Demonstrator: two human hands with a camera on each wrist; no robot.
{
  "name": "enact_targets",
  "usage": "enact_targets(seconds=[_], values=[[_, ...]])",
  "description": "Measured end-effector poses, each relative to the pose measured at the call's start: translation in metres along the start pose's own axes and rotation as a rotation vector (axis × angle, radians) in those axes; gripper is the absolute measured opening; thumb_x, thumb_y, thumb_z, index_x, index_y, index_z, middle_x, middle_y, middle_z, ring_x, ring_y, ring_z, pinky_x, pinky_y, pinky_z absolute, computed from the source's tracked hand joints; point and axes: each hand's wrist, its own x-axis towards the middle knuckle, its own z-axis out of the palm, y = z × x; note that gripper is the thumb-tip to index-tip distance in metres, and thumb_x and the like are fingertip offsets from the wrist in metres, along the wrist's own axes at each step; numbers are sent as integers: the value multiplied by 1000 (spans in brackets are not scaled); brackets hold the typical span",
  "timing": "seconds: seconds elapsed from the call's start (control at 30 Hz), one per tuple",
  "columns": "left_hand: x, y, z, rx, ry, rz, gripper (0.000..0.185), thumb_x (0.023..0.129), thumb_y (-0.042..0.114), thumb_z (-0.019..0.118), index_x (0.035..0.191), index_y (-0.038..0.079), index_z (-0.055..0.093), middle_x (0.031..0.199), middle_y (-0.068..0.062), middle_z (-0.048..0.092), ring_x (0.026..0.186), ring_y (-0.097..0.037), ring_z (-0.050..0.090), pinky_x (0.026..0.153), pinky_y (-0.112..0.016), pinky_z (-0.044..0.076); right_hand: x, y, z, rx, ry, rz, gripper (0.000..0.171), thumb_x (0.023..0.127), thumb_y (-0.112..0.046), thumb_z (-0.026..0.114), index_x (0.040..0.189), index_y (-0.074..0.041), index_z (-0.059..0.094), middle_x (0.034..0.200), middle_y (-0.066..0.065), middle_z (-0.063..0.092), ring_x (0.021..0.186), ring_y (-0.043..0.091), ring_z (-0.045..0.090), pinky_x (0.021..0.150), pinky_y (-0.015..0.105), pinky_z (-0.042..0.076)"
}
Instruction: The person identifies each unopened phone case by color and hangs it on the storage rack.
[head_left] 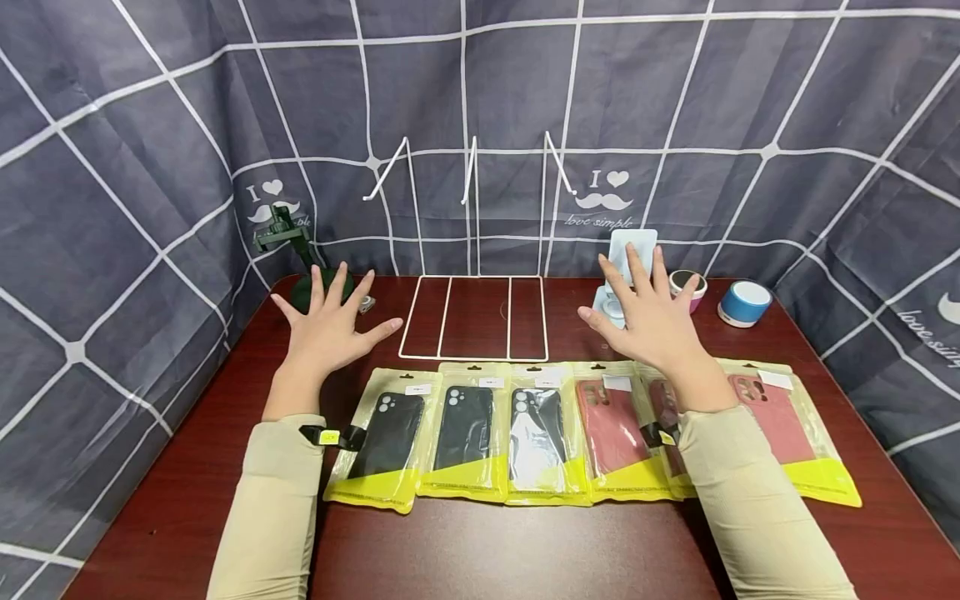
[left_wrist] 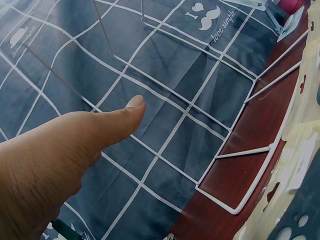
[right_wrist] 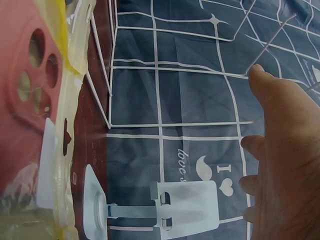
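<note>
Packaged phone cases [head_left: 525, 433] nearest, left hand [head_left: 330, 329], right hand [head_left: 648, 321] spread, empty (speaker [head_left: 744, 302] only overhead)

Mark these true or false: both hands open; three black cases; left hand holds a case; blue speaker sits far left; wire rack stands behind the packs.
1. Both hands are open. True: left hand and right hand have spread fingers and hold nothing.
2. Three packs hold black cases. True.
3. The left hand holds a case. False: it hovers above the table, gripping nothing.
4. The blue speaker sits far left. False: it is at the right rear.
5. The wire rack stands behind the packs. True.
</note>
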Motion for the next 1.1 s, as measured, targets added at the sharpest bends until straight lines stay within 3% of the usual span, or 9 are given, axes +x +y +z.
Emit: enact_targets(seconds=[0.43,0.5,0.57,0.7,0.83,0.97,1.1], values=[[-9,-14,-4,-13,-25,-10,97,84,89,34,163,36,13,169,-4,-3,149,-34,-24,96,-74,-29,8,-21,13,27,-20,-33,88,91,-76,43,163,-32,19,169,7,1,153,39,-9,101,84,-10],[-6,-14,-1,-70,-38,9,94,86,85,39,163,35,15,169,-5,6,153,-36,-11,103,-77,-19,10,-31,15,97,-1,-84,83,94,-70,48,161,-26,28,168,10,12,153,41,4,106,81,2],[0,-13,5,-171,-68,52,87,91,76,46,162,31,21,167,-6,19,154,-36,7,113,-72,-1,10,-49,19,238,-10,-161,73,97,-59,55,155,-17,42,162,13,31,148,40,25,111,73,18],[17,-12,35,-370,-172,141,66,100,48,57,156,18,40,156,-10,43,144,-32,37,115,-54,31,14,-112,38,510,-164,-361,49,97,-36,67,134,-5,62,134,12,62,123,30,58,104,49,46],[28,-12,69,-450,-248,151,57,102,38,60,153,16,46,156,-9,43,145,-28,37,115,-49,34,29,-179,69,469,-325,-482,47,93,-32,71,126,1,66,119,13,69,110,27,65,97,40,52],[28,-12,91,-525,-260,142,58,101,35,62,153,17,45,160,-4,37,148,-27,32,116,-50,31,46,-221,92,319,-443,-408,50,91,-36,75,124,0,67,109,11,71,106,29,62,103,41,44],[22,-13,99,-551,-242,102,64,98,38,66,154,17,44,162,-1,34,149,-27,30,116,-51,30,51,-236,106,285,-554,-297,26,91,-34,75,98,-8,76,85,3,72,82,21,68,97,39,46]])
